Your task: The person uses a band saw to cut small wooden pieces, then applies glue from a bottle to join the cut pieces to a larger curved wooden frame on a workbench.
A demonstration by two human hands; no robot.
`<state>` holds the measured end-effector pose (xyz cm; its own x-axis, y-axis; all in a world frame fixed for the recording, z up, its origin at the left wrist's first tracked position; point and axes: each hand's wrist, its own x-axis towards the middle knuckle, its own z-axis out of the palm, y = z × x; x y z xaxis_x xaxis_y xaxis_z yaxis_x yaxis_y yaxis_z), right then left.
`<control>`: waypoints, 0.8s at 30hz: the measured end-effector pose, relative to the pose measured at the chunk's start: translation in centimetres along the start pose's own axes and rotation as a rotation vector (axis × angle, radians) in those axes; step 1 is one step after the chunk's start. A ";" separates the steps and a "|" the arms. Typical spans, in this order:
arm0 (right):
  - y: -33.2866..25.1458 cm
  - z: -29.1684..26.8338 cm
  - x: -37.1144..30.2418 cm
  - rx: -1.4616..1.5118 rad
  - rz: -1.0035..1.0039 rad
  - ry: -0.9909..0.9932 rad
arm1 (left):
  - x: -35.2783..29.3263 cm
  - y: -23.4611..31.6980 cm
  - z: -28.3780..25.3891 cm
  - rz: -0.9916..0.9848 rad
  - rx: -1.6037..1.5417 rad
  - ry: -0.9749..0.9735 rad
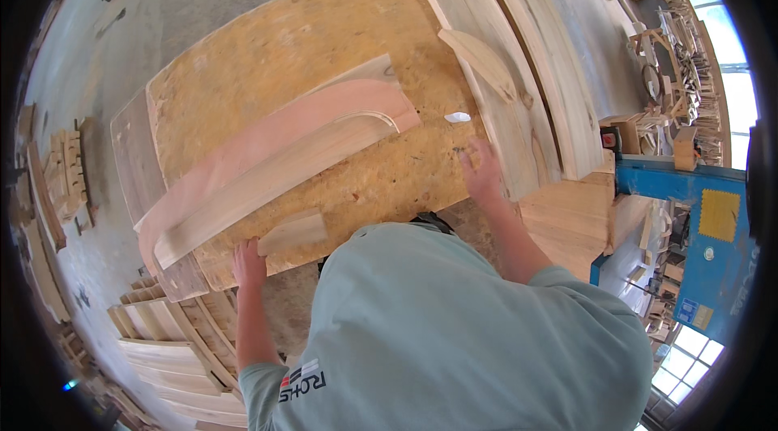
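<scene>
A long curved pinkish thin-board template point(267, 131) lies across a worktable point(316, 17), overlapping pale wooden boards. Along its inner curve runs a pale curved board point(275, 188). My left hand point(249, 262) rests at the table's near edge, its fingers laid flat beside the end of a small pointed wood offcut point(293, 231). Over the table's right side is my right hand point(484, 174), thumb and fingers drawn together at a small dark thing too tiny to name. A crumpled white scrap point(457, 117) lies just beyond it.
Long thick planks point(519, 66) run along the table's right side, with a curved wood piece point(480, 63) on them. A blue machine point(681, 188) stands at the right, next to a wooden surface point(567, 216). Stacked boards point(174, 350) lie at the lower left.
</scene>
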<state>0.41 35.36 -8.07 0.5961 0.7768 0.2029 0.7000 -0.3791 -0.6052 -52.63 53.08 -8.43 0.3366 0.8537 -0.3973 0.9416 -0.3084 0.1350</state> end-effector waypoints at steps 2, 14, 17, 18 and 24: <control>-0.5 1.6 -0.5 0.065 0.002 -0.032 | -0.9 0.4 -0.6 0.031 -0.016 0.032; -1.4 4.6 -0.7 0.293 0.071 -0.206 | 1.0 3.9 -14.1 -0.047 -0.199 0.327; -1.0 5.0 1.3 0.350 0.146 -0.197 | 8.3 4.2 -17.0 0.060 -0.175 0.491; -1.1 4.9 2.1 0.382 0.181 -0.206 | 11.2 4.0 -17.4 0.118 -0.193 0.541; -3.0 5.8 4.8 0.374 0.245 -0.186 | 29.1 6.1 -16.7 0.224 -0.238 0.414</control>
<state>-1.13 43.09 -9.72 0.6215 0.7770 -0.1003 0.3381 -0.3814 -0.8604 -37.00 83.11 -4.00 0.4592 0.8869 0.0504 0.8058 -0.4398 0.3967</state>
